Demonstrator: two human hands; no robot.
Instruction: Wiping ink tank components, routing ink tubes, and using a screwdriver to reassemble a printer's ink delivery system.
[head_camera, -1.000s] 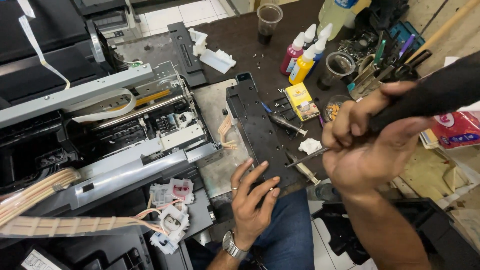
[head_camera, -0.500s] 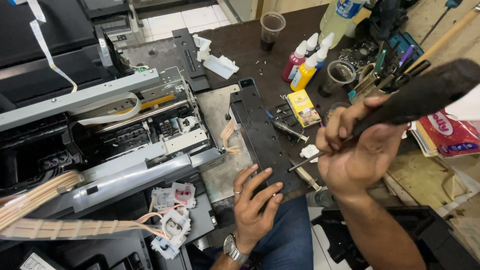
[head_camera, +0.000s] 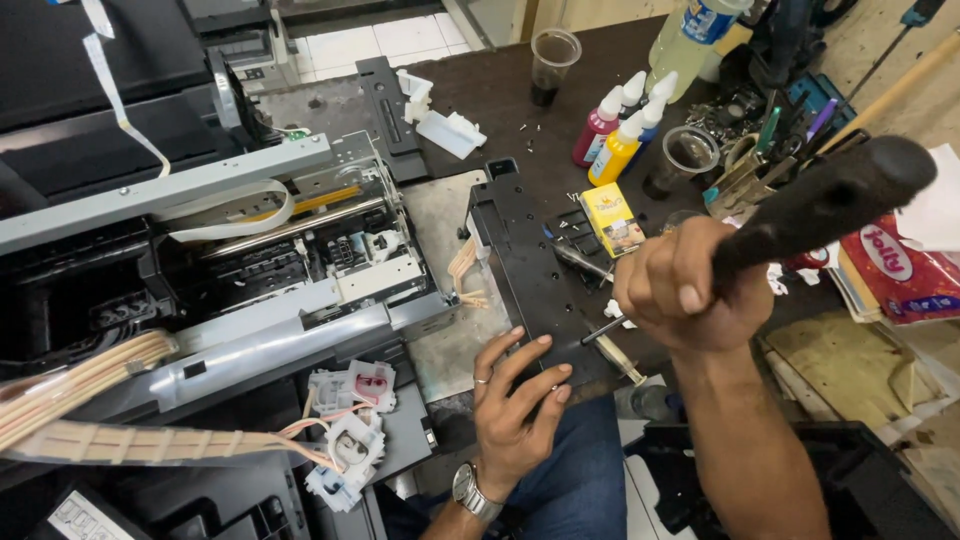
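Observation:
My right hand (head_camera: 690, 290) is closed around a long screwdriver (head_camera: 815, 210) with a thick black handle; its thin shaft points down-left, the tip resting on a black plastic printer panel (head_camera: 525, 265). With fingers spread, my left hand (head_camera: 515, 400) presses flat on the near end of that panel. A watch sits on that wrist. The opened printer (head_camera: 260, 270), with its metal rail, carriage and ribbon cables showing, fills the left side.
Several ink bottles (head_camera: 615, 130) stand at the back with a clear cup (head_camera: 555, 60) and a small yellow box (head_camera: 612, 220). White ink cartridges on thin tubes (head_camera: 345, 430) hang at the printer's front. Tools and a red packet (head_camera: 890, 265) crowd the right.
My right hand with the screwdriver has shifted left and lowered toward the panel. My left hand has stayed pressed on the panel's near end.

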